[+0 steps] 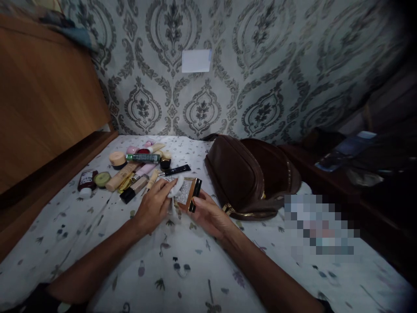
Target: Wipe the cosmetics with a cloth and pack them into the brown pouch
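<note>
My right hand (210,215) grips a square makeup compact (185,192) with a glittery silver face, gold border and black edge. It is tilted up above the bedsheet. My left hand (154,206) is closed on a white wipe (176,188), which touches the compact's left side. Some of the left fingertips are hidden behind the wipe. Just beyond that hand lies a pile of cosmetics, with a green tube (143,158) on top, a beige foundation tube (122,176), a black-capped bottle (133,190) and a slim black tube (176,170).
A dark brown leather bag (234,174) with gold zippers stands right of my hands. On the left, a maroon bottle (87,182) and green jar (102,179) lie near a wooden cabinet (48,100). Patterned wallpaper (208,100) rises behind the printed bedsheet (182,278).
</note>
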